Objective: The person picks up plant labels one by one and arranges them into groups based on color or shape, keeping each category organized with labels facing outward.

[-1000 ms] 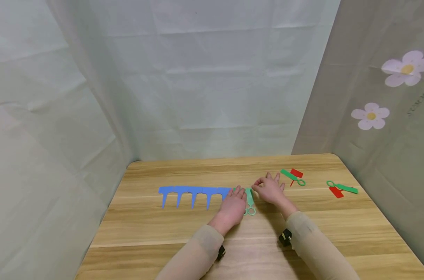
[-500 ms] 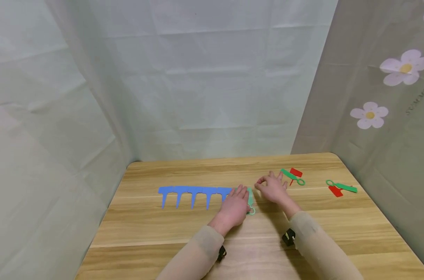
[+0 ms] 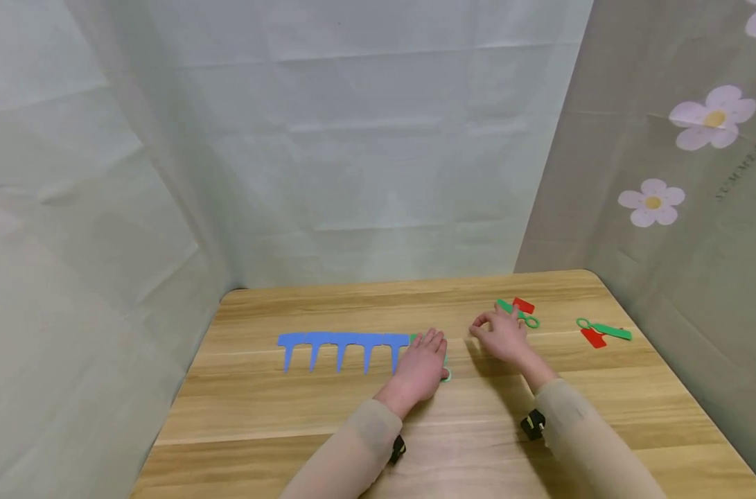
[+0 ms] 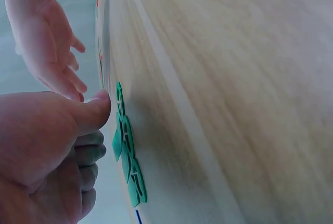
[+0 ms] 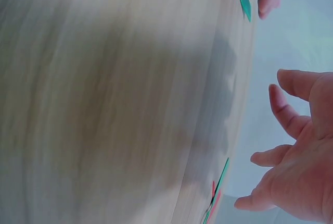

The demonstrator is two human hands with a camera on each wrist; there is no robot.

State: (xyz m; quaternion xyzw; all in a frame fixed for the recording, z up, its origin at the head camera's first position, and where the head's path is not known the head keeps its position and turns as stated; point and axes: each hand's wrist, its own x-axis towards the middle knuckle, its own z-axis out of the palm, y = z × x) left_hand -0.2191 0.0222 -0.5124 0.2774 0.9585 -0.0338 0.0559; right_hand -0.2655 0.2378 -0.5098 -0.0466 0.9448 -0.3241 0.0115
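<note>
My left hand (image 3: 420,367) lies with straight fingers over several green ring-ended tags (image 4: 126,146), covering most of them in the head view. Its thumb reaches close to the end ring in the left wrist view. Just left of these tags runs a row of blue T-shaped plant labels (image 3: 343,339), edge to edge with stems toward me. My right hand (image 3: 502,337) hovers above the table, fingers spread and holding nothing. Its far fingertips overlap a green ring-ended tag (image 3: 531,321) that crosses a red T-shaped label (image 3: 524,305).
Farther right, another green ring-ended tag (image 3: 613,331) lies against a red label (image 3: 594,338). The wooden table (image 3: 278,430) ends at fabric walls at the back and sides. A dark strap device (image 3: 533,424) sits on my right wrist.
My right hand has moved right, away from the green tags toward the crossed green and red pair. My left hand has slid slightly right, covering more of the green tags.
</note>
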